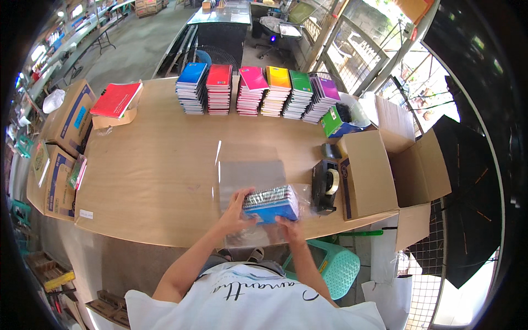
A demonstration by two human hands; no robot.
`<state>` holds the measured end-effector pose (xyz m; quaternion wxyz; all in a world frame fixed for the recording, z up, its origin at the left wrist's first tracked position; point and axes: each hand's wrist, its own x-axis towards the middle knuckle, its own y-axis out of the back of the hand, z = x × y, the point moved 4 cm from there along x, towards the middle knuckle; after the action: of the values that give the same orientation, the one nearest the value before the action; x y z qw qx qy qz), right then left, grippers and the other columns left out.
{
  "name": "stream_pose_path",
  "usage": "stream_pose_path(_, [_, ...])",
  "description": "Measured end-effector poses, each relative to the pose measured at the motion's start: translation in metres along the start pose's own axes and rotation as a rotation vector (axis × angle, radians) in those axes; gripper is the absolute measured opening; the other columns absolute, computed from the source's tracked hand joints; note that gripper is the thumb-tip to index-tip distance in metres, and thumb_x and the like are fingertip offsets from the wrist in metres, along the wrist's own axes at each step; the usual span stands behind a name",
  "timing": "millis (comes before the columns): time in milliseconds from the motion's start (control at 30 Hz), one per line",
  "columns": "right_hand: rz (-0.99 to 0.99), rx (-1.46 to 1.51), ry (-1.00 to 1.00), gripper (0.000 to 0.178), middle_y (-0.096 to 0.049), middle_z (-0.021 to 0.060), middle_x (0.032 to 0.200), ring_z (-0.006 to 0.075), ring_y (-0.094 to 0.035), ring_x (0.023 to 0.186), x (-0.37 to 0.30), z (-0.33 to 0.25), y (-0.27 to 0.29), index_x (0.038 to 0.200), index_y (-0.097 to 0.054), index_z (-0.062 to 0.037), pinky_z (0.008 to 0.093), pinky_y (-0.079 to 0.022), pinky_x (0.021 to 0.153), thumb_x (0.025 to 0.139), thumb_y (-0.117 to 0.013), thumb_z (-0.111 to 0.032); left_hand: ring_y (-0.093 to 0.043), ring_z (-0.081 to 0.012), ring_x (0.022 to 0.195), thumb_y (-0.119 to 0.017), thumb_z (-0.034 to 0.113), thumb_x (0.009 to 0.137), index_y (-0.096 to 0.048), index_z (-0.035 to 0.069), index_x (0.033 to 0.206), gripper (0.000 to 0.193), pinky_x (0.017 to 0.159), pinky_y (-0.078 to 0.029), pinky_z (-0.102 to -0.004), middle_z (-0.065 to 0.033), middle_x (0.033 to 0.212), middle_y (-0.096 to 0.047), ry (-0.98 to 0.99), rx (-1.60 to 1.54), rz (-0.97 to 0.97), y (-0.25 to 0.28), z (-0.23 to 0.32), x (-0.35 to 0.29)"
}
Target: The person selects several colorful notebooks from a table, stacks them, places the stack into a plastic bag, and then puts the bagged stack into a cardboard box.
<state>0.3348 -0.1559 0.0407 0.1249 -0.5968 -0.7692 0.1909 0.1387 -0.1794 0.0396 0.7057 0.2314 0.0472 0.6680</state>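
Left hand (235,213) grips left end of notebook bundle (272,204), fingers along spiral side, thumb below. Right hand (290,226) pinches bundle's lower right corner. Bundle, blue cover showing, sits in clear plastic (303,193) at table's (148,181) near edge, in front of person. Clear sheets (231,175) lie flat just beyond. Tape dispenser (324,190) stands just right of bundle, beside open carton (369,179). Six coloured notebook stacks (219,91) line far edge; red pad (115,100) far left.
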Motion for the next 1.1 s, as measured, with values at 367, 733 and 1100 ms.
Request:
stream_pose_path(367, [-0.546, -1.374, 0.469, 0.05, -0.045, 0.0117, 0.135, 0.026, -0.041, 0.126, 0.01, -0.103, -0.037, 0.118, -0.056, -0.0088, 0.0433, -0.039, 0.1, 0.074, -0.077, -0.018, -0.015, -0.036, 0.14, -0.071, 0.011, 0.069, -0.046, 0.018, 0.132, 0.068, 0.11, -0.011, -0.0607, -0.0139, 0.146, -0.028, -0.428, 0.492, -0.274, 0.038, 0.067, 0.045])
stream_pose_path(733, [-0.197, -0.151, 0.077, 0.106, -0.039, 0.0102, 0.137, 0.0244, -0.038, 0.128, 0.02, 0.03, 0.007, 0.138, -0.032, -0.0063, 0.0394, -0.032, 0.107, 0.056, -0.085, -0.047, -0.024, -0.0312, 0.136, -0.083, 0.014, 0.058, -0.019, 0.008, 0.144, 0.108, 0.112, -0.022, -0.0394, -0.0188, 0.141, -0.032, 0.085, -0.582, -0.07, -0.04, -0.027, 0.003])
stream_pose_path(1100, [-0.507, -1.204, 0.483, 0.064, -0.053, 0.0111, 0.124, 0.0271, -0.055, 0.109, 0.01, -0.12, -0.031, 0.118, -0.05, -0.0075, 0.0369, -0.048, 0.082, 0.066, -0.08, -0.03, -0.035, -0.0375, 0.125, -0.074, 0.016, 0.07, -0.039, 0.009, 0.129, 0.069, 0.105, -0.023, -0.0499, -0.0181, 0.127, -0.04, -0.097, 0.042, 0.421, -0.04, -0.01, -0.033])
